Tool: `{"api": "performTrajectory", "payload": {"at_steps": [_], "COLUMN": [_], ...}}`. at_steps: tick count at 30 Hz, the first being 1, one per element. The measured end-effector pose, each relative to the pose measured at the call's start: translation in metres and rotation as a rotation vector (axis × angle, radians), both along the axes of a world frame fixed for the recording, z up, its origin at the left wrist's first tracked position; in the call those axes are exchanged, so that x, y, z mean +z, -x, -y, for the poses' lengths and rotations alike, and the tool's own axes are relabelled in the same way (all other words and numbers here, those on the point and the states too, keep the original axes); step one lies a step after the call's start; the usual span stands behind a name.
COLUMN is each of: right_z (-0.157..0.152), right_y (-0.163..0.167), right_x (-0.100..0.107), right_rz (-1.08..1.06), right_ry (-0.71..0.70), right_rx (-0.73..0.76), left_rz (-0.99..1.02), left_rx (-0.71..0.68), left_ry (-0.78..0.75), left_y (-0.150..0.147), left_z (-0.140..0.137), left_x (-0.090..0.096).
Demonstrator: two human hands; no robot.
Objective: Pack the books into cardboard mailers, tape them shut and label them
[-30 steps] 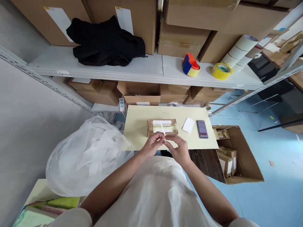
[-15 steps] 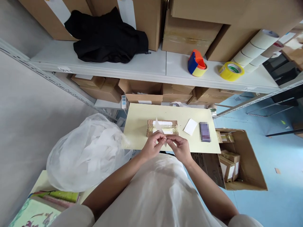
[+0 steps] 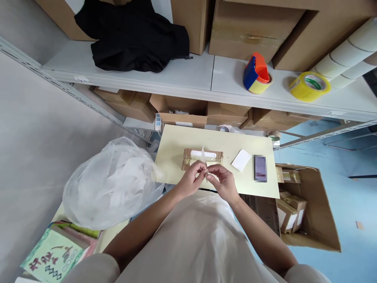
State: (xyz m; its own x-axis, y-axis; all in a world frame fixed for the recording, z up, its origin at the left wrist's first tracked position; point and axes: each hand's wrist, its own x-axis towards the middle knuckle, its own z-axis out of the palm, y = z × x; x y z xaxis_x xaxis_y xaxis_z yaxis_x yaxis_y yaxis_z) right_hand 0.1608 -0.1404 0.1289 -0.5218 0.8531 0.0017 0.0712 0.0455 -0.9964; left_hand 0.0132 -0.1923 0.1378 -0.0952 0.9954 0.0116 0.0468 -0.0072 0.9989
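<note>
Between the fingertips of both hands is a thin white label or slip of paper (image 3: 204, 154), seen nearly edge-on. My left hand (image 3: 192, 180) pinches it from the left, and my right hand (image 3: 224, 181) has its thumb and index finger closed at the same spot. Just beyond the hands, a small taped cardboard box (image 3: 186, 160) lies on the pale yellow table (image 3: 173, 142). White strips show on its top, partly covered by the paper and fingers. To the right of the box lie a small stack of white labels or cards (image 3: 241, 160) and a pixelated purple object (image 3: 260, 168).
A grey shelf (image 3: 200, 76) behind holds a tape dispenser (image 3: 257, 74), yellow tape roll (image 3: 310, 86), black garment (image 3: 138, 39) and cartons. An open carton (image 3: 322, 212) with taped boxes stands at right. At left sits a translucent bag (image 3: 110, 184) above printed packages (image 3: 53, 251).
The slip of paper has turned more edge-on between my fingers, which stay pinched together. The camera view has shifted slightly; the box and things on the table stay in place.
</note>
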Motion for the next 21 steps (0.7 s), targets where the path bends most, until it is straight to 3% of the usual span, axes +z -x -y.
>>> {"api": "performTrajectory", "payload": {"at_steps": [4, 8, 15, 21], "right_z": [-0.012, -0.028, -0.057, -0.072], "right_y": [-0.003, -0.008, -0.034, -0.076], "right_x": [-0.001, -0.003, -0.019, -0.044], "right_rz": [-0.002, -0.055, -0.092, -0.006], "right_ry": [0.035, 0.196, 0.356, 0.456], "right_rx": [-0.003, -0.036, -0.149, -0.203], "left_rz": [-0.051, 0.113, 0.128, 0.111], "left_rx": [-0.011, 0.028, 0.094, 0.376], "left_ry": [0.005, 0.127, 0.319, 0.421], "left_y": [-0.003, 0.0, 0.034, 0.063], "left_z": [-0.009, -0.021, -0.051, -0.086], "left_x": [0.0, -0.006, -0.011, -0.018]}}
